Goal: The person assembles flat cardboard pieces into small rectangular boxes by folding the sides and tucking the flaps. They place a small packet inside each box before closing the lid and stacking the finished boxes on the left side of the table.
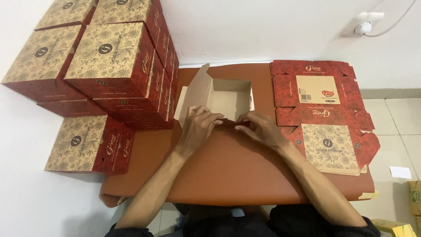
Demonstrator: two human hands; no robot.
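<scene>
In the middle of the brown table (228, 175) sits a half-folded box (228, 98), open side up, and both hands are on its near wall: left hand (198, 127) and right hand (259, 128) have fingers curled, pinching the red flap edge between them. It's thin card, so I'd guess light, stiff along the creases but easy to crush, best held by the fold lines. Finished boxes (101, 66) stacked left, flat blanks (324, 114) piled right.

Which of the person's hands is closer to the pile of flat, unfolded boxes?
The right hand. It rests on the near edge of the half-folded box, just beside the flat boxes. The left hand sits farther off, on the box's other side.
</scene>
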